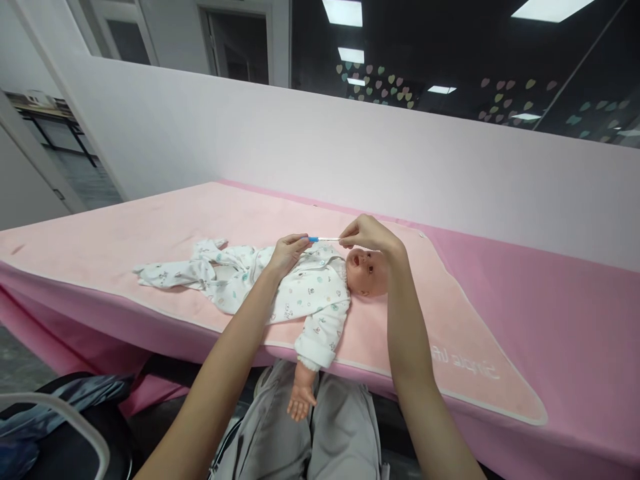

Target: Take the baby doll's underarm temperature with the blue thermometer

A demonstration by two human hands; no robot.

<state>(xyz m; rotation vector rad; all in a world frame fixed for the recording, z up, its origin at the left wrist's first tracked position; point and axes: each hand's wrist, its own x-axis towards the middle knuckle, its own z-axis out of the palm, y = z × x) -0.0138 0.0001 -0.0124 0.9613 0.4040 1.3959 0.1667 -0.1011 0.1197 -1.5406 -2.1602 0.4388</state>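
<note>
A thin clear stick with a blue end, which looks like a thermometer (327,239), lies level in the air above the doll's chest. My left hand (290,252) is closed on its blue end. The fingertips of my right hand (367,233) pinch the clear end, close above the doll's head. Beneath both hands a baby doll (313,287) rests on its back, dressed in white patterned clothes. Its head points right, and one arm hangs over the near table edge. My right wrist and forearm hide part of its head.
The doll lies on a light pink mat (440,313) over a darker pink cover (545,313). A low white wall (350,147) runs behind the table. At lower left stands a chair (65,413) with dark fabric on it. My knees are under the near edge.
</note>
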